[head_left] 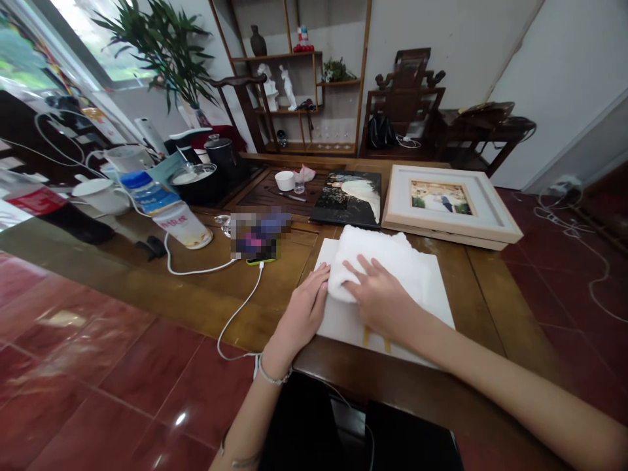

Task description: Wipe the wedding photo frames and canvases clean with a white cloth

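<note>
A folded white cloth (387, 258) lies on a flat white board (432, 307) on the wooden table (481, 288). My right hand (380, 297) rests on the cloth's near edge with fingers stretched flat. My left hand (301, 311) lies at the board's left edge, fingers extended, fingertips touching the cloth's left end. A bracelet is on the left wrist.
Behind the board lie a light wooden picture frame (449, 203) and a dark photo print (350, 196). A phone (258, 239) on a white charging cable (240, 307), a milk carton (174, 212), kettles and cups stand at left. A dark chair back (363, 432) is below me.
</note>
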`<state>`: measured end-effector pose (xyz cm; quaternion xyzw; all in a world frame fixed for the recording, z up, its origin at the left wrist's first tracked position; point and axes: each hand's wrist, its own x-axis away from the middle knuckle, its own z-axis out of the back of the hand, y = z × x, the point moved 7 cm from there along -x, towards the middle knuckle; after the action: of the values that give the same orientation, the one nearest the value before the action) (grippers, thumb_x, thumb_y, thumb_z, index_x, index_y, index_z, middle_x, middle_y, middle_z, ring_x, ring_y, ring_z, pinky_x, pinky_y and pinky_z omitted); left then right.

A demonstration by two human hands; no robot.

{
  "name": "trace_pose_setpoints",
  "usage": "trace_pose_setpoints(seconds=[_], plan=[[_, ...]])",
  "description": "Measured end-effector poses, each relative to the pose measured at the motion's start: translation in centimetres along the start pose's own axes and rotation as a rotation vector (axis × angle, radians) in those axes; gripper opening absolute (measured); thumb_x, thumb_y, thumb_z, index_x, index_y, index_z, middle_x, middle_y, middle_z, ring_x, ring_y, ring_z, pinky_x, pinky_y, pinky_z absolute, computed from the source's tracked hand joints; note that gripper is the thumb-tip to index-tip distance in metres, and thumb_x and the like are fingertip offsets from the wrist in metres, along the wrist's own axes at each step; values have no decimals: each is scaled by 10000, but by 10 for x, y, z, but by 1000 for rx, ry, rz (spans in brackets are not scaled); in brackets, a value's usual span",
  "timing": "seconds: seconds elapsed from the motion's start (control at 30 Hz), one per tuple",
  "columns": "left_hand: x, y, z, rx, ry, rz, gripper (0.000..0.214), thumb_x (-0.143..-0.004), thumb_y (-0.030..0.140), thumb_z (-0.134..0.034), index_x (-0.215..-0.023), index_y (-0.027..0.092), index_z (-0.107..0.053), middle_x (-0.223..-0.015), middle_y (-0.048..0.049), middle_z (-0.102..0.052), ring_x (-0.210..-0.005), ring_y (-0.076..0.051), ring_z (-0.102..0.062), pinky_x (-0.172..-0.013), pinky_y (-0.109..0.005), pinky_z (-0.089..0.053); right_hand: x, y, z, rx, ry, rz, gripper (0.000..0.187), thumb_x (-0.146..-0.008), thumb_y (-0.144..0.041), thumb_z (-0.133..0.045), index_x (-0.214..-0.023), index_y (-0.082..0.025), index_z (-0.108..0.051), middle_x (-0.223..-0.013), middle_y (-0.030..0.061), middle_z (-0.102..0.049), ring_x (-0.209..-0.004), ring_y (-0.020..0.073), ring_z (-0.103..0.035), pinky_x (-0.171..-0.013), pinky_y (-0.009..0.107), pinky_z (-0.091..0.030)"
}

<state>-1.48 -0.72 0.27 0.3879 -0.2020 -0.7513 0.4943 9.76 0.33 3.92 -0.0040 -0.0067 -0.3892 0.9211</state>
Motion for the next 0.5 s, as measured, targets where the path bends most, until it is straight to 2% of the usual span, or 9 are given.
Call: trace_pose_setpoints(seconds=[0.13,0.23,0.33,0.4,0.5], plan=[[2,-1,1,-5,15,10,372,-975,243,-314,-1297,166,-484,-1368,-106,-498,-1307,-194,-419,-1112,-434,-327,45,-47,7,-161,-85,175,353,-742,-142,-516,-1059,-157,-669,-1384,131,-475,-1283,371,-381,-1044,511,-328],[2,-1,1,-10,11,10,368,-977,254,-308,-1287,180,-492,-1365,-100,-503,-1298,-200,-432,-1106,-441,-336,67,-64,11,-265,-127,237,376,-730,-181,-544,-1091,-170,-646,-1421,113,-430,-1320,355,-327,-1074,507,-292],[1,0,1,-10,4,4,359,-977,250,-312,-1274,186,-505,-1357,-95,-513,-1297,-196,-435,-1103,-433,-342,65,-53,8,-310,-147,194,446,-694,-105,-516,-1116,-203,-623,-1441,61,-412,-1350,294,-290,-1094,477,-273],[0,0,0,-6,6,-7,345,-973,239,-327,-1252,182,-522,-1345,-95,-525,-1296,-191,-436,-1106,-429,-335,53,-32,5,-287,-117,130,528,-652,-52,-497,-1141,-218,-608,-1437,45,-422,-1349,270,-299,-1098,479,-261],[0,0,0,6,23,-18,317,-963,227,-357,-1195,164,-563,-1318,-103,-550,-1289,-192,-445,-1108,-425,-333,29,7,6,-201,-16,13,593,-609,-24,-497,-1166,-202,-596,-1414,78,-449,-1332,294,-326,-1086,504,-263]])
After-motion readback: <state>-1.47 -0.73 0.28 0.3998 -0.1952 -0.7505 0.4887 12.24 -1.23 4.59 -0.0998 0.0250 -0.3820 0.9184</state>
